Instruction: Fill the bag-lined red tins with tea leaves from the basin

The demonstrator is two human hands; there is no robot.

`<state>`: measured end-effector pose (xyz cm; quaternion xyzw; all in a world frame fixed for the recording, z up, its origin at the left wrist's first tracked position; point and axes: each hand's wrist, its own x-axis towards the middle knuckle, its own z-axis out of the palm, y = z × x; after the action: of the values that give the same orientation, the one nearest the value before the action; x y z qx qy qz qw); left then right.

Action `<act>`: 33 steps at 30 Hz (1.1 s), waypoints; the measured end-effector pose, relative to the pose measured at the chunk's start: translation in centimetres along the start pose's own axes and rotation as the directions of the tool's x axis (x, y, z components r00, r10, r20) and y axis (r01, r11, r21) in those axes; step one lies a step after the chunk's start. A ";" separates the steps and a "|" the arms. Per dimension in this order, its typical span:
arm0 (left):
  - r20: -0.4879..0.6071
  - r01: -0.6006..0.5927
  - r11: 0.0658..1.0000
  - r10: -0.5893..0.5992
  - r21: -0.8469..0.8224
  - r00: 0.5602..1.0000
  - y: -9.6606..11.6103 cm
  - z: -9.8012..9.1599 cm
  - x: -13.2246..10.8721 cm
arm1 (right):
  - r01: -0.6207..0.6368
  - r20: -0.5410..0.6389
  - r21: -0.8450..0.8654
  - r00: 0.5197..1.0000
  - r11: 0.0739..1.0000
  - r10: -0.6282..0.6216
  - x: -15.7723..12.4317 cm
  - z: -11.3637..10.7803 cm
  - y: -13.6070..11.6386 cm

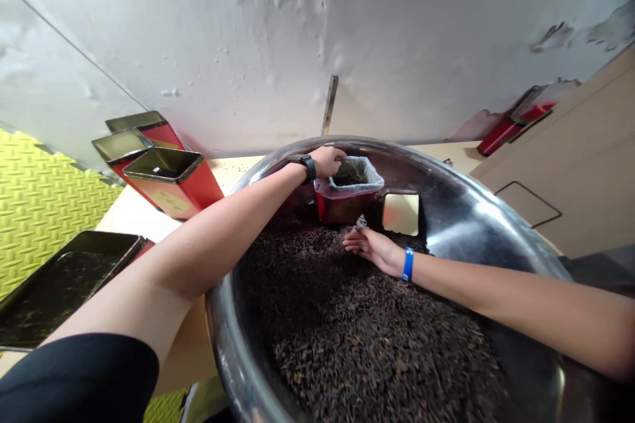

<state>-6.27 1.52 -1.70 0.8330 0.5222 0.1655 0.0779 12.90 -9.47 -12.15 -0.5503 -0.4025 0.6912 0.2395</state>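
Note:
A red tin (342, 209) with a clear plastic liner (373, 180) folded over its rim stands on the dark, twisted dry leaves (397, 350) in a large metal basin (439, 162). At the liner's back left corner, my left hand (327, 162) grips the edge, its fingers closed over it. Dark leaves show inside the tin. In front of the tin, my right hand (374, 248) hovers low above the leaves. A small crumpled grey-and-white piece (361, 220) is by its thumb and seems pinched there. Beside the tin lies a square lid (401, 214), its shiny face up.
Several open red tins (186, 188) stand left of the basin, near a dark tray (64, 277). At the right are another red tin (510, 129) and a beige board (580, 165) with a wire loop. A peeling wall (278, 53) rises behind.

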 end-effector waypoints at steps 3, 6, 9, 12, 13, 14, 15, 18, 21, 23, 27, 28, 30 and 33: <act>-0.005 0.006 1.000 -0.006 0.003 1.000 0.0 0.0 0.0 | 0.007 -0.073 -0.010 0.997 1.000 -0.008 -0.1 1.8 0.9; -0.002 0.000 1.000 0.000 -0.006 1.000 -0.1 0.0 0.0 | 0.039 -0.047 -0.074 0.998 0.997 -0.043 -0.4 3.6 1.2; 0.002 -0.011 1.000 0.011 -0.016 1.000 -0.1 0.0 0.0 | 0.124 0.068 -0.203 0.991 0.971 -0.112 -1.0 4.7 1.0; -0.003 -0.014 1.000 0.014 -0.010 1.000 -0.2 0.0 0.0 | 0.374 0.327 -0.454 0.914 0.809 -0.239 -2.0 5.3 0.6; -0.002 -0.013 1.000 0.013 -0.011 1.000 -0.2 0.0 0.0 | 0.475 0.407 -0.532 0.869 0.701 -0.281 -2.3 5.4 0.6; 0.001 -0.012 1.000 0.012 -0.012 1.000 -0.2 0.0 0.0 | 0.555 0.467 -0.598 0.827 0.578 -0.312 -2.6 5.5 0.5; 0.001 -0.008 1.000 0.008 -0.012 1.000 -0.2 0.0 0.0 | 0.604 0.502 -0.655 0.797 0.454 -0.336 -2.9 5.7 0.4; 0.001 -0.004 1.000 0.004 -0.015 1.000 -0.2 0.0 -0.1 | 0.645 0.553 -0.741 0.743 0.185 -0.377 -3.7 6.0 -0.1; 0.005 -0.022 0.998 0.023 -0.052 1.000 -0.3 -0.1 -0.1 | 0.669 0.581 -0.738 0.699 0.094 -0.417 -4.6 6.2 -2.0; 0.006 -0.019 0.997 0.019 -0.072 1.000 -0.3 -0.2 0.0 | 0.681 0.563 -0.726 0.669 0.095 -0.485 -5.2 6.1 -4.6; 0.028 0.064 0.987 -0.060 -0.147 0.998 -0.4 -0.5 0.1 | 0.691 0.473 -0.722 0.530 0.035 -0.704 -5.0 5.2 -11.6; 0.038 0.080 0.981 -0.075 -0.175 0.996 -0.5 -0.6 0.1 | 0.682 0.443 -0.731 0.488 0.012 -0.752 -4.6 4.9 -13.2; 0.035 0.094 0.971 -0.088 -0.219 0.995 -0.8 -0.7 0.2 | 0.657 0.371 -0.754 0.408 -0.014 -0.834 -3.2 4.3 -15.6; 0.006 0.086 0.965 -0.087 -0.246 0.996 -1.3 -0.7 0.2 | 0.596 0.321 -0.802 0.383 -0.034 -0.866 -0.7 3.5 -17.1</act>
<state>-7.54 2.22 -1.41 0.7928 0.5338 0.2274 0.1866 7.81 -1.47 2.56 -0.3702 -0.8660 0.0715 0.3283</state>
